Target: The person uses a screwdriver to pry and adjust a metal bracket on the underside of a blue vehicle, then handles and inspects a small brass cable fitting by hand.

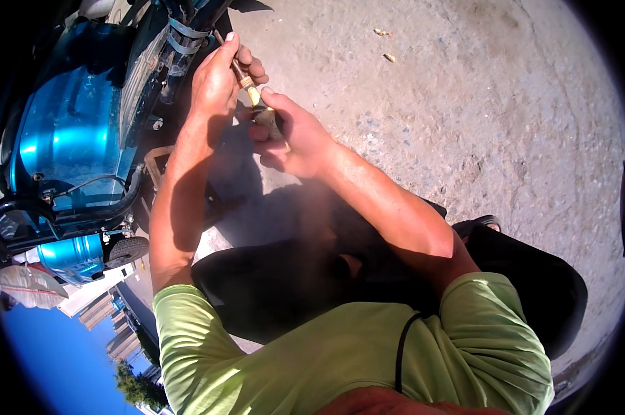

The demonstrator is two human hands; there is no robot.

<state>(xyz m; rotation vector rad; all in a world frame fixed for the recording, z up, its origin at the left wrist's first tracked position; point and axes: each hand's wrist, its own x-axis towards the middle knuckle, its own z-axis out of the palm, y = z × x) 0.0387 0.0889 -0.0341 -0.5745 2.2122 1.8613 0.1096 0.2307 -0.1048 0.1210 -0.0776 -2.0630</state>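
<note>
My left hand has its thumb and fingers around the upper, rusty, thin shaft of a slender tool with yellowish, brass-like middle. Lower down, my right hand grips the wider, dull end of the same tool, which partly hides behind my fingers. The shaft's upper tip is beside a dark frame tube wrapped with grey straps on the blue vehicle at the left; whether they touch I cannot tell.
Below the vehicle's bent black tubing are a blue cylinder, a small wheel and a pale sack. Small yellowish bits lie on the sunlit concrete. My dark-clad knees are beneath my arms.
</note>
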